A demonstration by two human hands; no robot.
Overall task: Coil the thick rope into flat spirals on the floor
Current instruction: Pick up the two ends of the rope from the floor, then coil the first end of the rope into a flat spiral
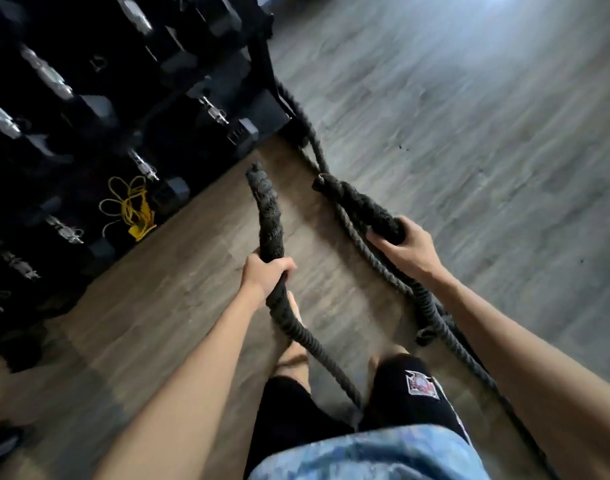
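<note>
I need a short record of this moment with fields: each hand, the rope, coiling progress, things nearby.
left hand: grips one rope end, raised
right hand: grips the other rope end
rope: thick, black; strands trail over the floor toward the rack
coiling: no flat spiral visible yet
nearby: yellow cord beside the rack
</note>
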